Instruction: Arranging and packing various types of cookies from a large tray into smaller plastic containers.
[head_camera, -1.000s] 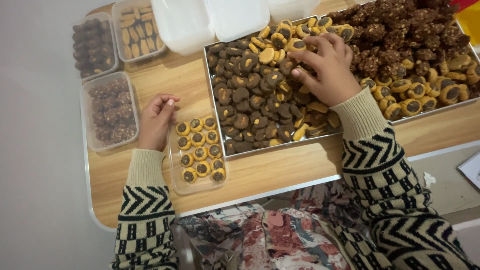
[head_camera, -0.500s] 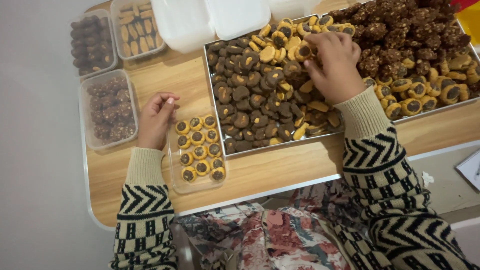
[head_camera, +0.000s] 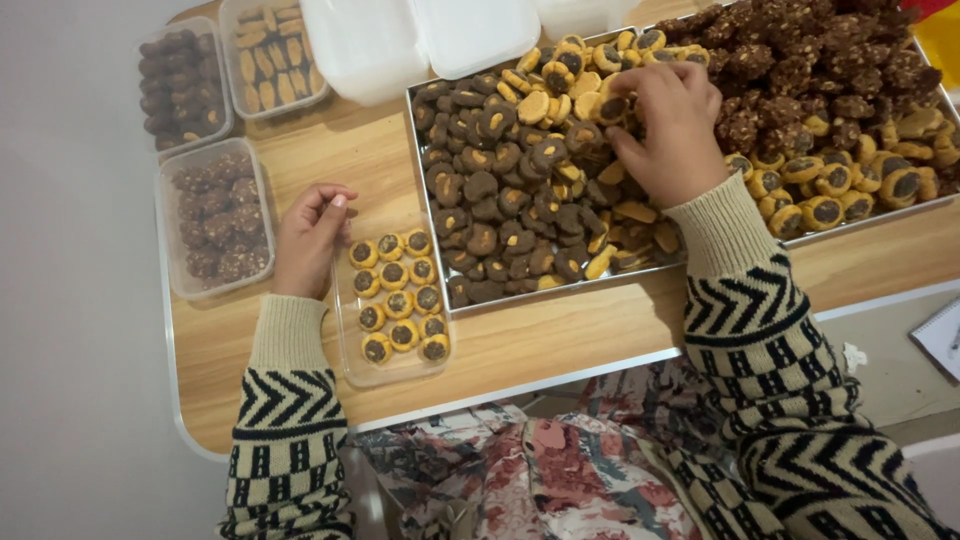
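Observation:
A small clear container (head_camera: 352, 350) on the wooden table holds rows of yellow cookies with chocolate centres (head_camera: 400, 300). My left hand (head_camera: 310, 240) rests against its left rim with the fingers curled in and nothing in them. My right hand (head_camera: 670, 130) reaches into a big metal tray (head_camera: 437, 260) piled with dark chocolate cookies and yellow ones. Its thumb and fingertips pinch one yellow chocolate-centred cookie (head_camera: 612, 108) near the top of the pile. Both arms wear a cream and black patterned sweater.
A second tray (head_camera: 880, 215) at the right holds rough chocolate clusters and more yellow cookies. Three filled clear boxes stand at the left (head_camera: 215, 220), (head_camera: 180, 85), (head_camera: 272, 55). White lids (head_camera: 400, 40) lie at the back. The table's front edge (head_camera: 520, 385) is near my lap.
My right hand has shifted up and a little left in the tray, onto the yellow cookies. The left hand stays beside the small container.

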